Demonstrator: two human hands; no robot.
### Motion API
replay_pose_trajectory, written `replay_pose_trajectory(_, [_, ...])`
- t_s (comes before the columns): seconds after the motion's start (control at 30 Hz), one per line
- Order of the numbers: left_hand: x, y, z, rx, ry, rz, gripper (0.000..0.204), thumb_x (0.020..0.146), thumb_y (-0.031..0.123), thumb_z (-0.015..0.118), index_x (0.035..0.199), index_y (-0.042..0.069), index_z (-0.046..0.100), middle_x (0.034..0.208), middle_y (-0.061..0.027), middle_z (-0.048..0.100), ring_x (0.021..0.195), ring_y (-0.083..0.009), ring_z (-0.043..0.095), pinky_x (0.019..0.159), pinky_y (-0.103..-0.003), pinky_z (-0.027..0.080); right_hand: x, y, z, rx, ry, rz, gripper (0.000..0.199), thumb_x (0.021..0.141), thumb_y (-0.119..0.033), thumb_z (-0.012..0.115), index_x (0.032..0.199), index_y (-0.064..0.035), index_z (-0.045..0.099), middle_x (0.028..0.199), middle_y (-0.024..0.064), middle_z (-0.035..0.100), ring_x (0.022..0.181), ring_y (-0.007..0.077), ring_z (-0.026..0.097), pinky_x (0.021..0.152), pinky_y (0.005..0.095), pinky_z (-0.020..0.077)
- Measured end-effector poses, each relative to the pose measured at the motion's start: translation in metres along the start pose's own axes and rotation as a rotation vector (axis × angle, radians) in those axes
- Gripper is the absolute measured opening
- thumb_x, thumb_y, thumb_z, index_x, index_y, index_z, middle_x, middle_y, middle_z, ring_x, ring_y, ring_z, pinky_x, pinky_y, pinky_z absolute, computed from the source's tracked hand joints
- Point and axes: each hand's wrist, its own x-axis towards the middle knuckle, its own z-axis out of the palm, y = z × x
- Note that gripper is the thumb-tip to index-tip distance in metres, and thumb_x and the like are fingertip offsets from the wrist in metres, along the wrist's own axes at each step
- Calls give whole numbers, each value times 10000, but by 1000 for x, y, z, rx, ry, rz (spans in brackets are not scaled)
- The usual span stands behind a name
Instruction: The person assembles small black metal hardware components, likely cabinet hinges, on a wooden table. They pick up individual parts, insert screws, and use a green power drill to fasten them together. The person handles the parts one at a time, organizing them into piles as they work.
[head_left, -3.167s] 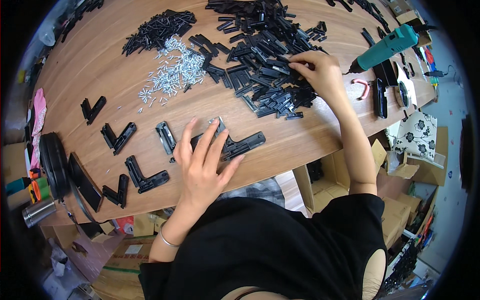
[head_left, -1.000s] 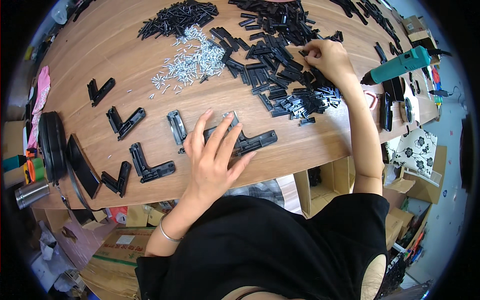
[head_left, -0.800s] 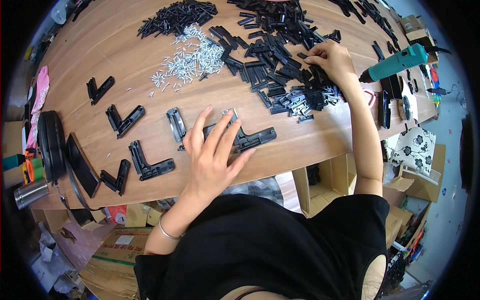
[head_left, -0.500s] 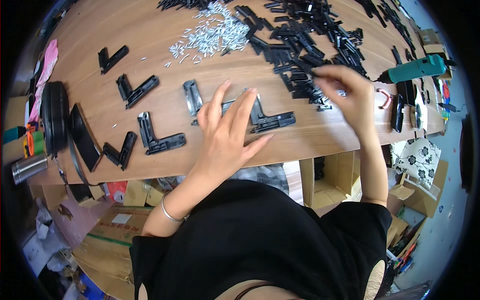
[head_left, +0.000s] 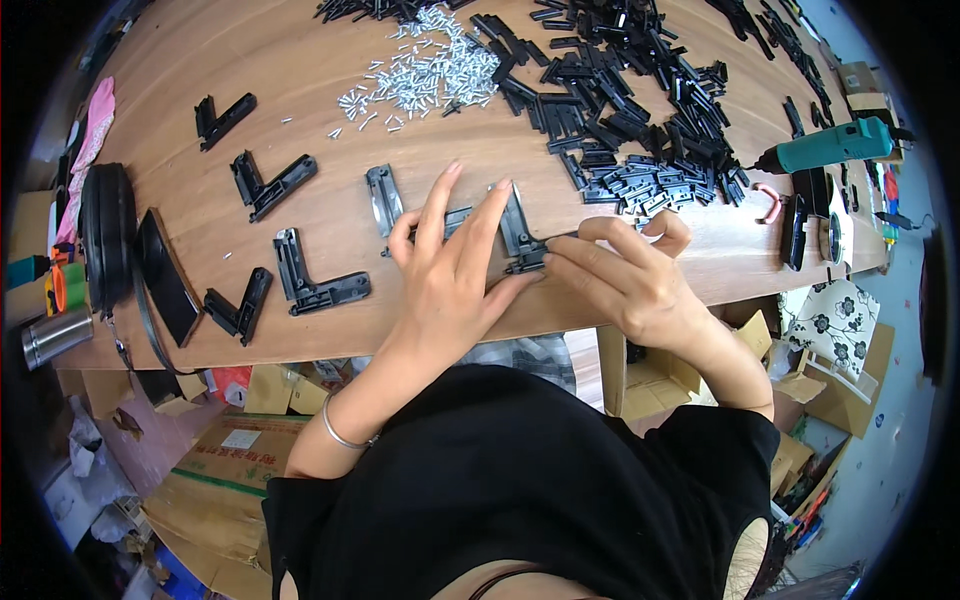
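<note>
My left hand (head_left: 450,265) lies over the work with its fingers spread, its thumb beside a black L-shaped plastic shell (head_left: 515,225). Another shell (head_left: 382,200) stands partly covered by its fingers. My right hand (head_left: 635,275) has its thumb and fingers pinched at the corner of the first shell, hiding that shell's right arm. Whatever sits between those fingertips is too small or hidden to make out. Further left are several similar L-shaped shells (head_left: 318,290), spread out on the wooden table (head_left: 330,335).
A heap of silver screws (head_left: 430,75) lies at the far middle. Right of it spreads a large pile of small black plastic pieces (head_left: 610,110). A teal electric screwdriver (head_left: 830,145) rests at the right. At the left are a black case (head_left: 108,225) and a dark flat tablet (head_left: 170,275).
My right hand has come from the black piece pile, left and nearer to me, down onto the L-shaped shell beside my left thumb. My left hand has barely moved.
</note>
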Motion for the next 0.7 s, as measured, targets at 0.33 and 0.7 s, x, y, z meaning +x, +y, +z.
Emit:
replay_pose_trajectory(0.33, [3,3,-2,63,-67,-29,709,672,366,752,1248,49,487,1108,-92,612,1294,-278,333,932,-416,214,6,54,15,609,49,378,98,752,-182,675,825,-127,712,906,14,668,819,178,569,774,344,384])
replay_pose_trajectory(0.7, [4,2,-2,56,-28,2,698,675,341,760,1249,51,489,1130,-92,604,1297,-309,325,943,-408,214,29,156,36,-385,192,487,138,738,-176,662,833,-84,701,762,85,664,731,271,609,689,358,480])
